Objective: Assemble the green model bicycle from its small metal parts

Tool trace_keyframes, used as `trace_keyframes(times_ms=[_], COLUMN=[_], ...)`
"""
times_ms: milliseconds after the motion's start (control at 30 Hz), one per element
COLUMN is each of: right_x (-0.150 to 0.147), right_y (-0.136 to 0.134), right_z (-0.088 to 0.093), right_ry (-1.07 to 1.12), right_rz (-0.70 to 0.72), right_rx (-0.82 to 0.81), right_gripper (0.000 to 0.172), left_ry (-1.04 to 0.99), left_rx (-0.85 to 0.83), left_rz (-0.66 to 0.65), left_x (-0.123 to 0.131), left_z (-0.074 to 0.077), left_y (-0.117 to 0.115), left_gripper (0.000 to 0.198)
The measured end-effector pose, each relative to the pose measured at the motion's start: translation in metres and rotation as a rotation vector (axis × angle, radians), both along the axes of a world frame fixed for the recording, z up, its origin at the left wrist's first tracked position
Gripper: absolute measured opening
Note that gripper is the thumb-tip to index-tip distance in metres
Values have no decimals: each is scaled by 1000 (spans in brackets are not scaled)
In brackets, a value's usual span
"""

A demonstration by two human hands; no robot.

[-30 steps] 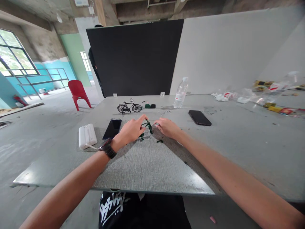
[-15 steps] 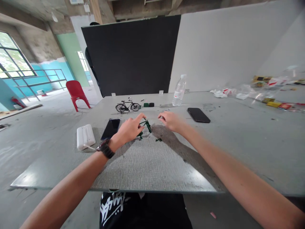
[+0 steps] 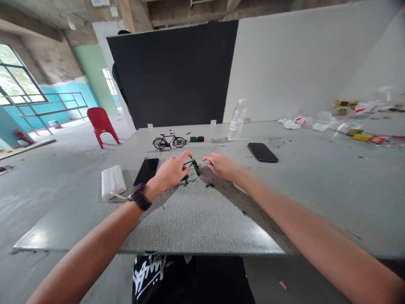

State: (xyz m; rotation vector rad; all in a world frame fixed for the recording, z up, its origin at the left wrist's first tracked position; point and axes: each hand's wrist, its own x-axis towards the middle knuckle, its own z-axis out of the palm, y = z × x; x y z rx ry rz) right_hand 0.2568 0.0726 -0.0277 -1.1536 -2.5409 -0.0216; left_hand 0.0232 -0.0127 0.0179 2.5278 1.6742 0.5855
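My left hand (image 3: 171, 171), with a dark watch on the wrist, grips a green model bicycle (image 3: 196, 167) upright on the table. Its fingers hide much of the frame. Just right of the bicycle, my right hand (image 3: 220, 164) is closed in a pinch; whatever lies between the fingertips is too small to make out. A small green part (image 3: 209, 185) rests on the table in front of the bicycle. Farther back stands a black model bicycle (image 3: 169, 142), with small dark green and black blocks (image 3: 196, 139) beside it. Tiny pale pieces (image 3: 220, 145) lie beyond my right hand.
A phone (image 3: 146, 171) and a white power bank (image 3: 113, 182) lie at left, another phone (image 3: 262, 152) at right. A plastic bottle (image 3: 237, 120) stands near the black panel (image 3: 174, 76). Crumpled wrappers (image 3: 341, 120) cover the far right. The table's near edge (image 3: 202, 254) runs before my lap.
My right hand has moved left and slightly down, from the pale pieces towards the green bicycle. My left hand keeps its grip on the bicycle, almost unmoved.
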Motion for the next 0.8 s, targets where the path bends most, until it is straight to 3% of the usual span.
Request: trace_keyframes(times_ms=[400, 800], right_x=[-27, -33], right_y=[22, 23], right_z=[2, -2], right_ry=[-57, -62], right_rz=[114, 156], right_rx=[-16, 32], right_gripper=[36, 20], left_ry=[25, 41], left_rx=[11, 30], left_rz=[1, -9], left_x=[0, -2], left_z=[0, -2], left_y=[-1, 2], left_gripper=[42, 42])
